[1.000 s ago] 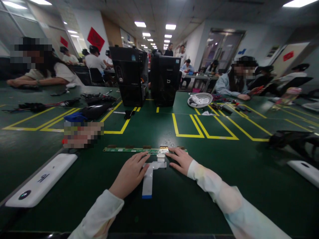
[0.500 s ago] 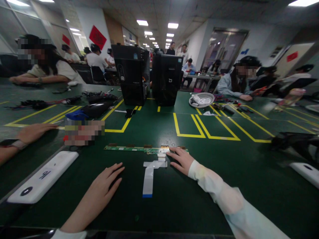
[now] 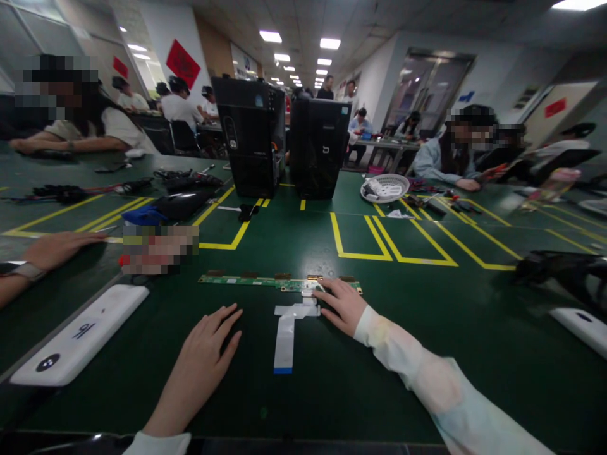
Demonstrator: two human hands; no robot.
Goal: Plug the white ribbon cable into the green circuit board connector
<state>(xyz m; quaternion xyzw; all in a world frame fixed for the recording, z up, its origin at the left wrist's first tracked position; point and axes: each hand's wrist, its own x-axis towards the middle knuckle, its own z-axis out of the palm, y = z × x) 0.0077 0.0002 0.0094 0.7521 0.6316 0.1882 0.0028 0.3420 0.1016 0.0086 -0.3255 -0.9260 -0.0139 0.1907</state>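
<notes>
A long, narrow green circuit board [image 3: 256, 283] lies flat across the table in front of me. From its connector a white ribbon cable [image 3: 284, 341] with a blue end folds sideways and then toward me. My right hand [image 3: 345, 306] rests at the right part of the board, fingers extended, fingertips by the connector and the cable's upper end; part of the board is hidden under it. On the left, my left hand [image 3: 208, 347] is spread over the tabletop, apart from the cable and holding nothing.
Two black computer towers [image 3: 320, 151] stand at the back. A white basket [image 3: 385, 189] holds small parts. At left are a white power-bank-like device [image 3: 80, 335], a co-worker's hand [image 3: 61, 249] and dark cables [image 3: 61, 193]. Yellow tape [image 3: 365, 256] marks the green table. Other people sit around.
My left hand has shifted slightly right, toward the ribbon cable. My right hand has slid a little left along the connector. The board and cable lie almost as before.
</notes>
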